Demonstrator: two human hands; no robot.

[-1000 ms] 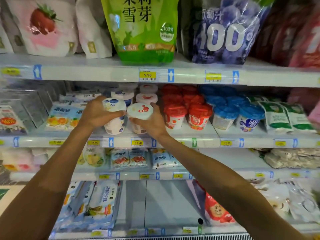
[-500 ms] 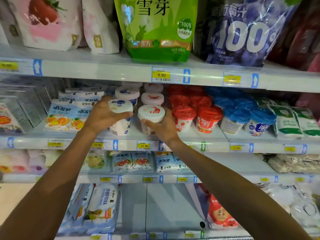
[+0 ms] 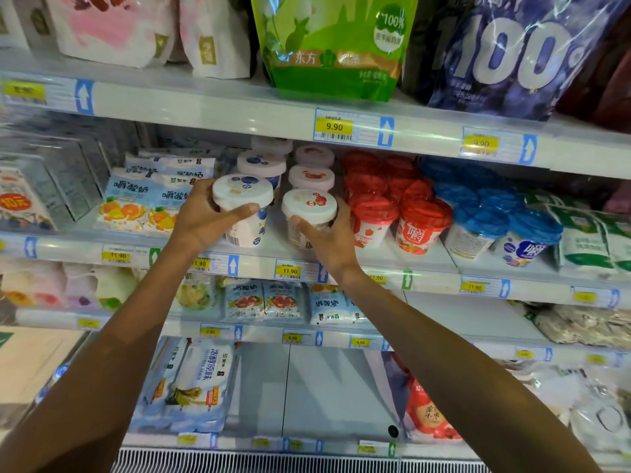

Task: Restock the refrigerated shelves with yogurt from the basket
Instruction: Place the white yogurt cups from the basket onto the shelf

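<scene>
White steel shelves [image 3: 205, 110] filled the view in tiers, each front lip carrying yellow price tags [image 3: 334, 127]. On the top tier, at 12 o'clock, a green bag [image 3: 327, 46] stood beside a blue bag [image 3: 512, 56] at 1 o'clock. The lowest bay showed a bare white panel [image 3: 338, 387] at 6 o'clock, with milk bags [image 3: 194, 380] to its 9 o'clock.

The middle shelf [image 3: 68, 249] held the yogurt. Orange pouches [image 3: 143, 199] lay at 9 o'clock, red-lid cups [image 3: 423, 223] at 3 o'clock and blue-lid cups [image 3: 478, 227] beyond them. Between the pouches and the red-lid cups ran two files of white-lid cups [image 3: 261, 162], going back towards the rear wall.

At the front of the left file, the blueberry cup [image 3: 242, 191] was tilted, and the left hand [image 3: 201, 220] grasped it with the thumb across its side. At the front of the right file, the strawberry cup [image 3: 309, 203] was upright and clasped from its 6 o'clock by the right hand [image 3: 327, 240]. Whether either base touched the shelf could not be told.

A narrow strip of bare shelf lay between the two cups. The strawberry cup sat just beside the nearest red-lid cup at its 3 o'clock. Both bases were near the front lip.
</scene>
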